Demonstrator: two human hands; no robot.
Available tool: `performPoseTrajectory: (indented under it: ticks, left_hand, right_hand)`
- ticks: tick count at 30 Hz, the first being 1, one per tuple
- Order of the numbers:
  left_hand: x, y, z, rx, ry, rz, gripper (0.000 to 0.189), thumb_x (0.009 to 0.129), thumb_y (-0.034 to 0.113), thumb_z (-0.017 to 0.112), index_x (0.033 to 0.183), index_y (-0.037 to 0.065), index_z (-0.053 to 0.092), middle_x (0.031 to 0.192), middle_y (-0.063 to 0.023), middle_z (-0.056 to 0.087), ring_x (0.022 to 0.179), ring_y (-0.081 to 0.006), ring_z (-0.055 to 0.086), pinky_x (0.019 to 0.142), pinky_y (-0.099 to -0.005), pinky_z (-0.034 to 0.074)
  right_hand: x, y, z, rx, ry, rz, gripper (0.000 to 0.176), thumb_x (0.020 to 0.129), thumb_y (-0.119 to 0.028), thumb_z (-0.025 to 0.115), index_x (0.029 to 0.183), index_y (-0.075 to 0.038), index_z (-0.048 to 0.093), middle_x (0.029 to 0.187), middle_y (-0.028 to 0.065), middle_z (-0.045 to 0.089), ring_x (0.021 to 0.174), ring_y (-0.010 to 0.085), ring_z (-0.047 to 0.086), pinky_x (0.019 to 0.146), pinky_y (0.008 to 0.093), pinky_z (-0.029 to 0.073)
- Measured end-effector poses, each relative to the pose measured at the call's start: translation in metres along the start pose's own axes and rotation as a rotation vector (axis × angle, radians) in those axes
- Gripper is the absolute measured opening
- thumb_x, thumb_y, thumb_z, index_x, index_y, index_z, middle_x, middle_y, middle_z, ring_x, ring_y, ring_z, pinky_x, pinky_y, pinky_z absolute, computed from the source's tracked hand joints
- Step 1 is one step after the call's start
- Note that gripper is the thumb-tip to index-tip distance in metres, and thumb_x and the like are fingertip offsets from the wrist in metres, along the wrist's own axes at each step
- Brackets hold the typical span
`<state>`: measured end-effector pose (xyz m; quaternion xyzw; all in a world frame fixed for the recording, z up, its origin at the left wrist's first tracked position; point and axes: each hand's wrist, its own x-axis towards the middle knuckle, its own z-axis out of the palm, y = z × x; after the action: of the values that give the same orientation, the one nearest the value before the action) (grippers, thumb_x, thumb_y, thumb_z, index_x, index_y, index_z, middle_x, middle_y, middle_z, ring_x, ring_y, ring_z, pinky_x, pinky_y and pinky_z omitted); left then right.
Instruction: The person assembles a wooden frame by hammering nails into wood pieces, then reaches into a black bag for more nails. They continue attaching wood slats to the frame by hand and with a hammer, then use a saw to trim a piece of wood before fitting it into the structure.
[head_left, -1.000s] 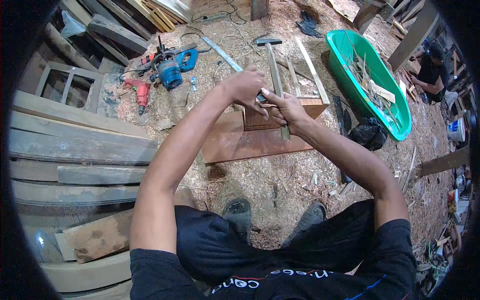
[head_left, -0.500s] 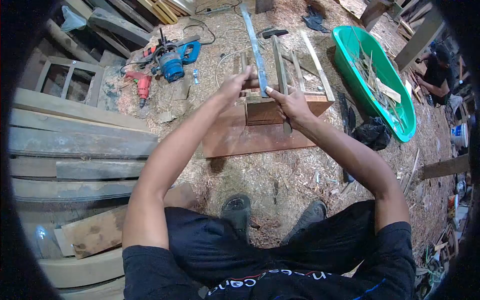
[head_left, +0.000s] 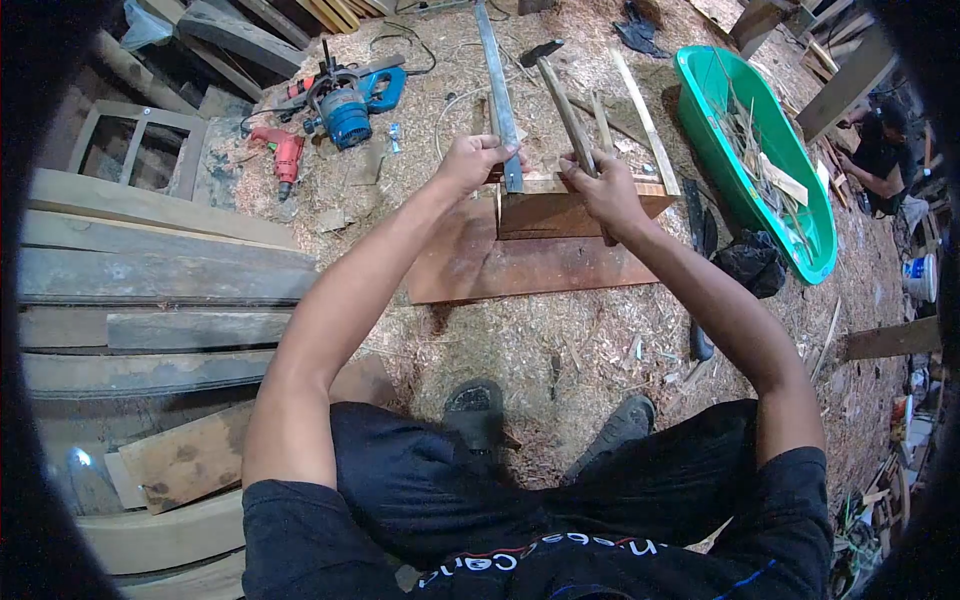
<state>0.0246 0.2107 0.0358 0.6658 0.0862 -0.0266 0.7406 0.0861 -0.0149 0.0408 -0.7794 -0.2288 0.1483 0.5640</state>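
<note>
My left hand (head_left: 474, 166) is closed on a long grey metal strip (head_left: 494, 85), with the thumb near its lower end. That end rests at the top edge of a brown wooden box-like piece (head_left: 560, 215). My right hand (head_left: 608, 192) is wrapped round the wooden handle of a hammer (head_left: 567, 112), whose dark head points away from me. The handle slants over the right part of the wooden piece. Pale thin slats (head_left: 645, 120) extend from the far side of this piece. Beneath it lies a reddish-brown board (head_left: 450, 265).
A blue power tool (head_left: 347, 118) and a red drill (head_left: 284, 160) lie at the left. Stacked planks (head_left: 170, 275) fill the left side. At the right are a green tub (head_left: 815, 230) with wood scraps, a black bag (head_left: 748, 265) and another person (head_left: 880, 150).
My right hand has moved right, away from the metal strip, and the hammer now slants more. My left thumb has come onto the strip. The view has shifted slightly.
</note>
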Motion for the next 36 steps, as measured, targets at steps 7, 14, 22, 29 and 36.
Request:
performPoseTrajectory:
  ticks: [7, 14, 22, 29, 36]
  left_hand:
    - [0.003, -0.002, -0.002, 0.037, 0.022, -0.019, 0.023, 0.097, 0.022, 0.059, 0.103, 0.001, 0.066, 0.093, -0.0103, 0.071, 0.087, -0.0175, 0.069, 0.076, -0.0300, 0.055]
    - [0.001, -0.003, -0.002, 0.042, 0.025, -0.007, 0.024, 0.096, 0.021, 0.060, 0.104, -0.001, 0.065, 0.094, -0.0121, 0.071, 0.087, -0.0182, 0.070, 0.076, -0.0312, 0.056]
    - [0.002, -0.006, -0.005, 0.029, 0.027, 0.007, 0.025, 0.096, 0.020, 0.060, 0.103, -0.003, 0.066, 0.094, -0.0136, 0.071, 0.087, -0.0192, 0.070, 0.078, -0.0317, 0.056]
    - [0.002, -0.014, -0.008, 0.067, 0.019, 0.040, 0.025, 0.096, 0.018, 0.060, 0.104, -0.004, 0.067, 0.094, -0.0116, 0.072, 0.083, -0.0166, 0.069, 0.075, -0.0297, 0.056]
    - [0.000, -0.020, -0.008, -0.003, 0.037, 0.039, 0.023, 0.096, 0.017, 0.060, 0.100, -0.003, 0.069, 0.092, -0.0080, 0.071, 0.080, -0.0129, 0.067, 0.075, -0.0278, 0.055]
  right_hand:
    - [0.000, -0.002, 0.000, -0.039, -0.025, -0.055, 0.024, 0.092, -0.022, 0.066, 0.099, 0.001, 0.066, 0.078, 0.0041, 0.066, 0.073, 0.0105, 0.058, 0.066, 0.0282, 0.047]
    - [0.002, 0.001, -0.002, -0.052, -0.015, -0.027, 0.027, 0.092, -0.024, 0.067, 0.100, 0.001, 0.067, 0.077, 0.0040, 0.066, 0.072, 0.0103, 0.059, 0.066, 0.0289, 0.047]
    - [0.006, 0.005, -0.001, -0.076, -0.017, -0.019, 0.029, 0.091, -0.028, 0.067, 0.100, 0.001, 0.067, 0.077, 0.0063, 0.068, 0.071, 0.0107, 0.060, 0.066, 0.0292, 0.047]
    - [0.001, -0.003, -0.006, -0.141, -0.040, -0.007, 0.031, 0.093, -0.028, 0.065, 0.100, 0.002, 0.066, 0.077, 0.0079, 0.067, 0.072, 0.0125, 0.060, 0.066, 0.0298, 0.048]
    - [-0.025, -0.025, -0.042, -0.243, -0.146, -0.265, 0.034, 0.098, -0.027, 0.058, 0.116, 0.001, 0.058, 0.090, 0.0132, 0.064, 0.078, 0.0178, 0.059, 0.069, 0.0339, 0.048]
